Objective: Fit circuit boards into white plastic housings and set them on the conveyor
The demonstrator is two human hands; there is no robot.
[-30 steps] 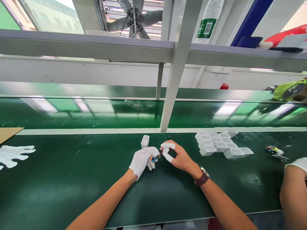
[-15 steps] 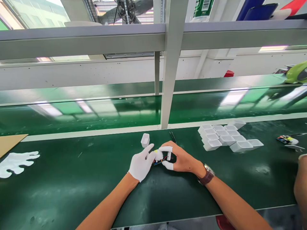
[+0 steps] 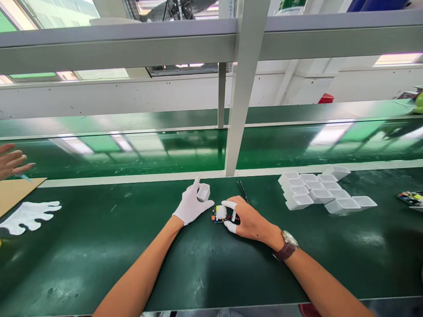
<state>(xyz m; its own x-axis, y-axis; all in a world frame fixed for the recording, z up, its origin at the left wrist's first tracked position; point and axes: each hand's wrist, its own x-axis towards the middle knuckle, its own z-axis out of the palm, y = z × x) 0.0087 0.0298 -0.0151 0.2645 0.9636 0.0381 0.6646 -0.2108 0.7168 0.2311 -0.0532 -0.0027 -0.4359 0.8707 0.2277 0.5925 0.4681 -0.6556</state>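
Note:
My left hand (image 3: pixel 192 205), in a white glove, is at a small white plastic box (image 3: pixel 204 192). Its fingers lie along the box's left side and the thumb stretches out below it, so the hand looks spread rather than closed. My right hand (image 3: pixel 247 219) wears white finger covers and has its fingertips around the right end of a small circuit board (image 3: pixel 220 214). That board carries a white part and a yellow piece, with dark and red wires on its right. Black tweezers (image 3: pixel 242 190) lie just behind my right hand.
A cluster of white boxes (image 3: pixel 317 196) stands to the right. Another circuit board (image 3: pixel 411 198) sits at the right edge. A white glove (image 3: pixel 31 215) and brown cardboard (image 3: pixel 20 191) lie left, beneath another person's hand (image 3: pixel 13 163). A metal post (image 3: pixel 243 97) rises behind the table.
My left hand has left the circuit board and moved up and left to the white box. The right hand stays at the board. Another person's hand has appeared at the left.

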